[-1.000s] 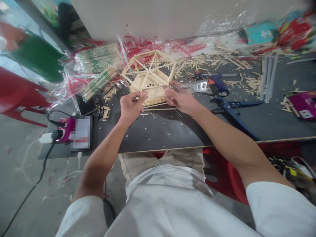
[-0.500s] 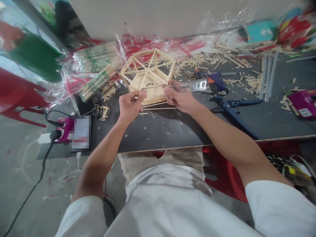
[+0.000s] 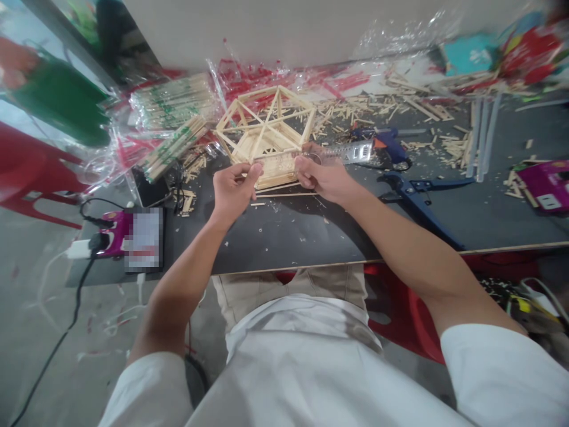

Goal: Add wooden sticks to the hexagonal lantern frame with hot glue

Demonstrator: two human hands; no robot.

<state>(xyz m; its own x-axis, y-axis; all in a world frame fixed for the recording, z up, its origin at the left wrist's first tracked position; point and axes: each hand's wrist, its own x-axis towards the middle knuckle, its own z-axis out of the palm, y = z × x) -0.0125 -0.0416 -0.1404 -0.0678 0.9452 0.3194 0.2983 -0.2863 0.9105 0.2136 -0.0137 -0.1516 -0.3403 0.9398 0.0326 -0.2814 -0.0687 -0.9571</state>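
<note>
A hexagonal frame [image 3: 265,126] made of thin wooden sticks rises in front of me, with crossing spokes over its top and a stick-built base below. At its near left corner, my left hand [image 3: 235,188] is closed, thumb and forefinger pinching the front edge. My right hand [image 3: 322,177] pinches the same edge at the near right corner, its fingers partly hidden. A few long loose sticks [image 3: 288,194] lie under the frame's near side. Just beyond my right hand is a clear plastic strip [image 3: 355,153]; whether the hand touches it I cannot tell.
A blue glue gun [image 3: 391,148] and blue cutter [image 3: 422,204] lie right, beside clear glue sticks [image 3: 484,139]. Bundled sticks [image 3: 175,145], plastic wrap and scattered offcuts surround the frame. At left are a phone [image 3: 144,240], a purple power strip [image 3: 113,234] and someone's green sleeve [image 3: 60,95].
</note>
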